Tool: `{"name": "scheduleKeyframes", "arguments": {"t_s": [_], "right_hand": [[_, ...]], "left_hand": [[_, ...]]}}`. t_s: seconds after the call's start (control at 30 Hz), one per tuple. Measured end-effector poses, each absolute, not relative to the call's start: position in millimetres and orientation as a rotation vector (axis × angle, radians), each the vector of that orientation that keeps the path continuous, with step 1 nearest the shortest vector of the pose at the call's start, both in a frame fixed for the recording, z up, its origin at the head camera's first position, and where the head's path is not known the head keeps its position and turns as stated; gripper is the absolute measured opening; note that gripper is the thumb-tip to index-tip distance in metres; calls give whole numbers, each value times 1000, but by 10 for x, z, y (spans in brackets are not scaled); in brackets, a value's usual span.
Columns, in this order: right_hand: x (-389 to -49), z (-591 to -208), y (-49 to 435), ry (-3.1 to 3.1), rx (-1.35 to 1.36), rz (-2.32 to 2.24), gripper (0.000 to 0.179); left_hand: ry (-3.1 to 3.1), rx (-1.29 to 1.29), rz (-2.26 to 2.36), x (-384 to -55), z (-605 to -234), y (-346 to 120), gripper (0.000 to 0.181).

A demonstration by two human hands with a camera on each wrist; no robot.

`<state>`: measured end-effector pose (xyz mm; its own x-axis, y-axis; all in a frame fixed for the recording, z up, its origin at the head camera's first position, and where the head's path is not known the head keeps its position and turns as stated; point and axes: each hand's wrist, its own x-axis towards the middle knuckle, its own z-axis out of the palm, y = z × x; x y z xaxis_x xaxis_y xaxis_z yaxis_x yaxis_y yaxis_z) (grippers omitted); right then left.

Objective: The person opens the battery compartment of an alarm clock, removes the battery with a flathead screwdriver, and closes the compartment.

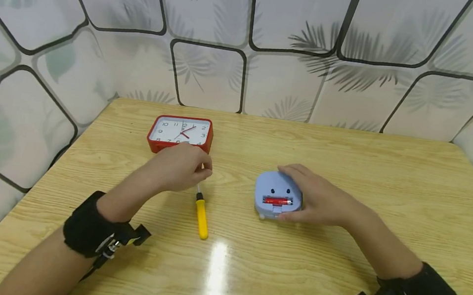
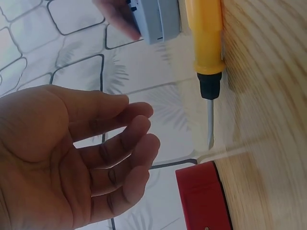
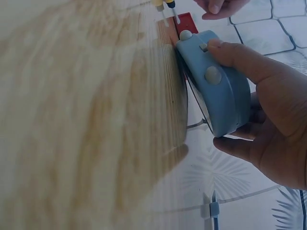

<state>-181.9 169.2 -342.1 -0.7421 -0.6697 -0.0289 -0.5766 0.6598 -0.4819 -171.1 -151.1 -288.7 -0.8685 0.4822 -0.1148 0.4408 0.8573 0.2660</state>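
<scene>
A light blue alarm clock (image 1: 268,183) is in the grip of my right hand (image 1: 326,199), its back turned up. A red battery (image 1: 278,201) lies in its uncovered compartment, below two dark knobs. In the right wrist view, the thumb (image 3: 240,56) lies along the side with the round feet, and the clock is tilted. My left hand (image 1: 181,167) hovers with loosely bent fingers, and the left wrist view shows nothing in it. Close by is a yellow-handled screwdriver (image 1: 202,217), its tip pointing toward the back of the table.
Behind my left hand stands a red rectangular clock (image 1: 180,130) with a white dial, its lower edge partly covered by the hand. The wooden table (image 1: 377,171) meets a patterned backdrop (image 1: 281,83) at the back and sides. Each wrist wears a black strap (image 1: 89,223) with a camera.
</scene>
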Motion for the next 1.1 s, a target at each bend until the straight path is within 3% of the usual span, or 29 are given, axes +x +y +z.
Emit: {"name": "scheduleKeyframes", "arguments": {"t_s": [0.2, 0.33, 0.53, 1.1], "right_hand": [[-1815, -3438, 1693, 2688, -984, -618, 107], [-1813, -3459, 1699, 2697, -971, -602, 108], [-1811, -3472, 1696, 2702, -949, -597, 109], [-1794, -3422, 1706, 2716, -953, -621, 108]], "left_hand": [[2770, 874, 317, -1755, -2918, -1573, 6], [2643, 973, 347, -1794, -2938, -1601, 14], [2575, 984, 260, -1821, -2967, -1597, 26], [2502, 1038, 152, -1878, -3157, -1556, 24]]}}
